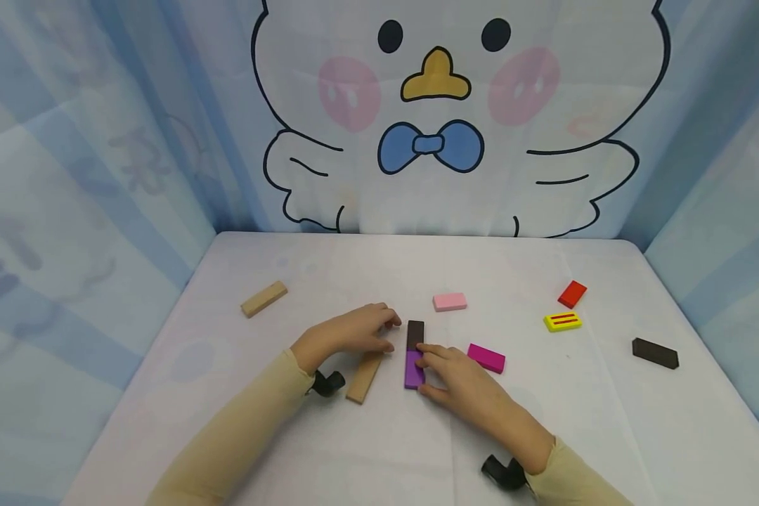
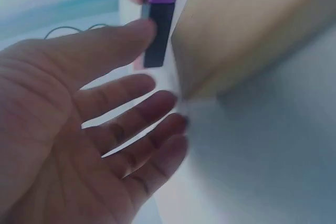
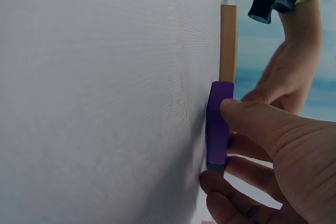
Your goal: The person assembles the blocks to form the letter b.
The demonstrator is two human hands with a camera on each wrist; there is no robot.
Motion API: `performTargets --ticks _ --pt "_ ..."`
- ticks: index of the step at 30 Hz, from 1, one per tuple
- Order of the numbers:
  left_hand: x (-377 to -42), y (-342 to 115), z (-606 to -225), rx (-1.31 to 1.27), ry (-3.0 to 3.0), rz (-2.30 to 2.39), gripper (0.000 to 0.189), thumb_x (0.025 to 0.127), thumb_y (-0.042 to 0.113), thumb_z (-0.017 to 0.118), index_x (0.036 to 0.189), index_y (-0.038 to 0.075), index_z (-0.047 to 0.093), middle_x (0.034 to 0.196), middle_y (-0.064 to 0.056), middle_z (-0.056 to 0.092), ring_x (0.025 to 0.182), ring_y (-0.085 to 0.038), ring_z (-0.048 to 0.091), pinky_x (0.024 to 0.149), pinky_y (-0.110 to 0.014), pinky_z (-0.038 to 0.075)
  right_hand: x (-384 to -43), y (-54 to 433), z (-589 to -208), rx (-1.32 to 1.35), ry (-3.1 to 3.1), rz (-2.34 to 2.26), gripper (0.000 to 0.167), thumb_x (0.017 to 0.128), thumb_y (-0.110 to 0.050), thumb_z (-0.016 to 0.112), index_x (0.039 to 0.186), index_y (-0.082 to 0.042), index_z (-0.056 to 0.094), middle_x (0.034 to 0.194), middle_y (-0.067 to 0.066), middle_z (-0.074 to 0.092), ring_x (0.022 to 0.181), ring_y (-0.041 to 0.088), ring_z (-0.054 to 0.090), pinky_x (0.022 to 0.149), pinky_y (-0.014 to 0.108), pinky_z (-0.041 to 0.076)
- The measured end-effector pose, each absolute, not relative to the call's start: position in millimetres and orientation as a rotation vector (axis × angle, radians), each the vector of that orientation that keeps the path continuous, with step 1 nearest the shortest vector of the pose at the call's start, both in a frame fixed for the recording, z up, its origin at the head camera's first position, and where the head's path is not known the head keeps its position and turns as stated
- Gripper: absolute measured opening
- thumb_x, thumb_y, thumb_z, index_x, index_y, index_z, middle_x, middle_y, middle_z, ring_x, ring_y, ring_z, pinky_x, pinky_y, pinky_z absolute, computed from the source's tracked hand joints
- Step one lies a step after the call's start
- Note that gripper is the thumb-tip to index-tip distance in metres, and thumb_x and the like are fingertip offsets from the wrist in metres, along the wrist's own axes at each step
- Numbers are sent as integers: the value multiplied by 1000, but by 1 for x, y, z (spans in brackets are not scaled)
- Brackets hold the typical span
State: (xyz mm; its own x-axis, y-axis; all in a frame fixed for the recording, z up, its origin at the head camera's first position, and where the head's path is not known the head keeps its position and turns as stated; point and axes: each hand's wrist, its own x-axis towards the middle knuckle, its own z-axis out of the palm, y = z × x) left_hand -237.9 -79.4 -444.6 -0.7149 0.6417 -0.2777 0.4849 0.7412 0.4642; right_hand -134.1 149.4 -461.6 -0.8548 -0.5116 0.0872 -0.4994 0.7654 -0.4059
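A purple block (image 1: 414, 370) lies end to end with a dark brown block (image 1: 415, 335) at the middle of the table. My right hand (image 1: 471, 390) touches the purple block, with fingertips on its top near the seam and the thumb (image 3: 239, 109) against its side. My left hand (image 1: 351, 330) hovers left of this pair, fingers spread and loosely bent, holding nothing in the left wrist view. Below it a wooden block (image 1: 365, 379) lies slanted, its far end partly hidden by the hand. Right of my right hand's fingers lies a magenta block (image 1: 486, 358).
Beyond the hands lies a pink block (image 1: 450, 302). Another wooden block (image 1: 264, 299) is at the far left. Toward the right are a red block (image 1: 572, 294), a yellow block (image 1: 563, 322) with red stripes and a dark block (image 1: 655, 353). A printed curtain (image 1: 430, 197) hangs behind the table.
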Motion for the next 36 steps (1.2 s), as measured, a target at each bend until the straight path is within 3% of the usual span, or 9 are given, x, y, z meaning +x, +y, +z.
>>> performTargets --ticks 7,12,17,21,26,31,36 --pt "-208 -108 -431 843 2497 421 50 93 35 79 135 13 63 132 0 61 127 -17 56 112 -37 46 -138 152 -457 -814 2885 -642 35 90 -28 83 119 -12 73 144 7 64 128 29 63 104 46 55" --pt "-179 -125 -431 905 2549 327 70 87 48 83 144 17 59 149 -3 52 138 -22 51 116 -42 44 -142 152 -455 -850 2897 -646 31 91 -30 82 115 -12 74 139 7 67 125 29 66 101 45 56" --pt "-163 -138 -437 1019 2605 305 73 90 48 79 152 17 52 163 -1 41 149 -25 41 120 -47 40 -144 148 -455 -781 2903 -644 48 90 -26 83 131 -7 67 139 8 64 126 28 64 105 44 54" --pt "-162 -146 -442 1126 2611 321 66 96 41 74 153 15 51 161 0 46 148 -24 42 117 -48 42 -144 147 -454 -762 2902 -596 56 90 -25 83 139 -5 65 144 9 60 128 31 62 105 45 53" --pt "-165 -152 -445 1198 2639 320 63 96 43 74 150 16 56 157 0 51 145 -23 45 115 -50 44 -143 146 -455 -768 2937 -525 55 91 -30 82 140 -10 66 155 9 54 126 33 60 100 46 56" --pt "-170 -153 -444 1245 2661 302 56 95 41 75 143 16 63 151 0 56 142 -23 49 113 -49 46 -143 146 -457 -779 2963 -538 61 89 -32 82 142 -9 64 152 8 58 120 30 61 97 45 55" --pt "-177 -149 -443 1199 2714 225 55 98 40 72 145 14 61 152 0 56 142 -24 50 110 -50 48 -144 148 -457 -802 2968 -535 63 89 -33 82 143 -5 62 150 8 59 125 34 60 101 50 52"
